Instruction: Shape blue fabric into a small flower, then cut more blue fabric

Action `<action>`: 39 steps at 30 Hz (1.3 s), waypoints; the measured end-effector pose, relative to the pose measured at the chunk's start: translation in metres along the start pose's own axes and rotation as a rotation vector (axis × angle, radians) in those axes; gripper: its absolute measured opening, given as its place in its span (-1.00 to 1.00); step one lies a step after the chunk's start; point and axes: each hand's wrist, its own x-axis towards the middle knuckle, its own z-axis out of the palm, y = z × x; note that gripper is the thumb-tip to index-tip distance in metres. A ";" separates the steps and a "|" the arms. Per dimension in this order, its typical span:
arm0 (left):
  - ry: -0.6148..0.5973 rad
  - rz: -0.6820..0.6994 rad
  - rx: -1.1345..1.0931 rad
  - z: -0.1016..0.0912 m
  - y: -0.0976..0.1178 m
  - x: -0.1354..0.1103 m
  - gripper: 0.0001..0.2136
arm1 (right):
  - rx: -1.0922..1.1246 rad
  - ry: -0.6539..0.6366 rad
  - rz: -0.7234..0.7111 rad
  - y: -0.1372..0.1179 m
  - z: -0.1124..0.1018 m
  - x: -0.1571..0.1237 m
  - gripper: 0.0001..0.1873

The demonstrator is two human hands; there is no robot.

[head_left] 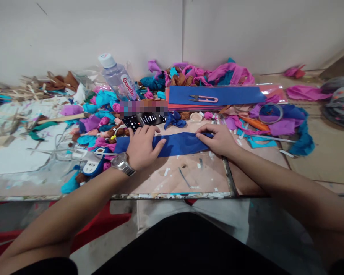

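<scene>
A dark blue strip, of cloth or crepe paper, (182,144) lies lengthwise across the work table in front of me. My left hand (143,147), a metal watch on its wrist, rests on the strip's left part with fingers spread. At the other end, my right hand (218,138) pinches the upper edge between thumb and fingers. Just beyond my left hand a phone with a lit screen (146,120) leans among crumpled scraps. Pink-handled thread snips (203,99) lie on a flat stack of blue sheets (232,95) behind the strip.
A clear bottle with a white cap (119,78) stands tilted at the back. Left of the strip lie a blue-and-white power socket (96,162) and cables. Crumpled pink, teal and purple pieces (226,72) crowd the back. A tape roll (271,113) sits at right.
</scene>
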 end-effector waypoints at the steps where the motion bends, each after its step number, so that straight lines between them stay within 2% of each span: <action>1: 0.005 -0.005 0.002 0.000 0.000 0.001 -0.61 | 0.000 -0.003 0.007 -0.001 0.000 0.000 -0.86; 11: 0.031 -0.053 0.010 0.002 -0.006 0.010 -0.64 | 0.005 -0.010 0.020 -0.004 0.000 0.000 -0.86; 23: 0.018 0.013 -0.006 0.005 -0.007 0.011 -0.62 | -0.005 -0.012 0.033 -0.003 0.000 0.000 -0.85; 35: 0.024 0.010 -0.074 0.004 -0.007 0.011 -0.62 | -0.003 -0.004 0.039 -0.003 0.000 0.000 -0.85; 39: 0.023 0.058 -0.058 0.005 -0.004 0.010 -0.64 | 0.001 -0.009 0.033 -0.003 0.000 0.001 -0.84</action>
